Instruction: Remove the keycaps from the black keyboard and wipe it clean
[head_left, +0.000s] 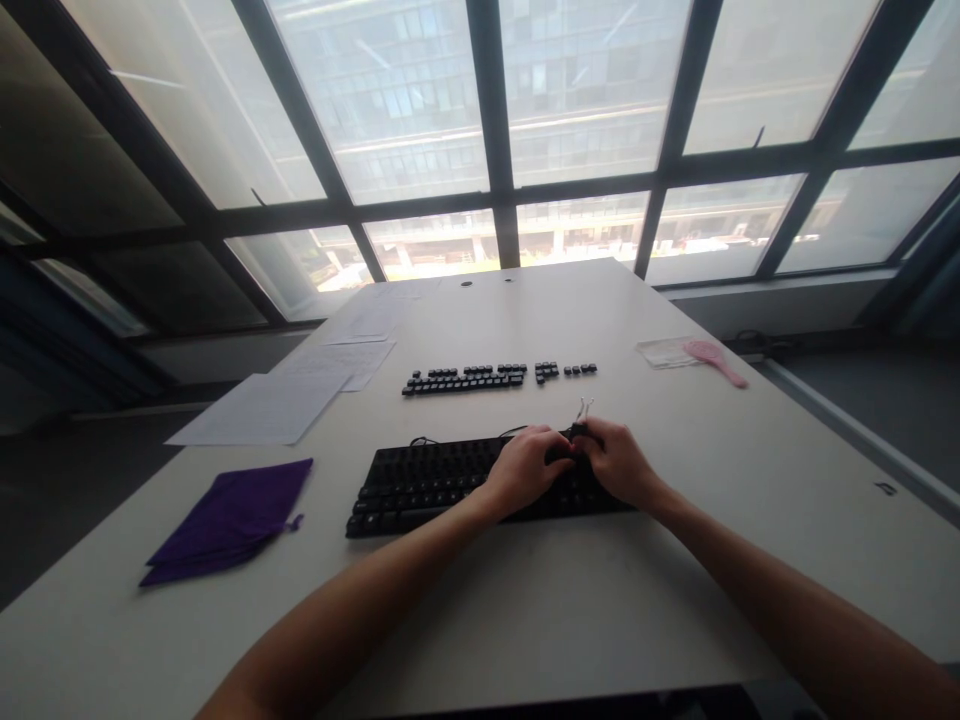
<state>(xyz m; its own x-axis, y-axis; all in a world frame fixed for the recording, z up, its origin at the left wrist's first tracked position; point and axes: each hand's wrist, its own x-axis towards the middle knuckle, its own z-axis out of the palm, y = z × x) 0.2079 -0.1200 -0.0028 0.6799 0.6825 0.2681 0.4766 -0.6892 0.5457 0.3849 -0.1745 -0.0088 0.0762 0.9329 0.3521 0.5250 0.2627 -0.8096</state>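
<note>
Large windows are standing beyond the white worktop. Below the left hand and right hand, a black keyboard is lying. Both hands are meeting over it, the right pinching a small wire-pronged tool; whether the left is gripping anything is hidden from view. Small black keycaps are resting in rows beyond the hands, a purple pouch lying to their left.

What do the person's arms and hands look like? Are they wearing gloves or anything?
No gloves! The left hand and right hand are bare. The left forearm and right forearm are bare too, with no sleeve, watch or bracelet showing. I can't tell about rings.
</note>
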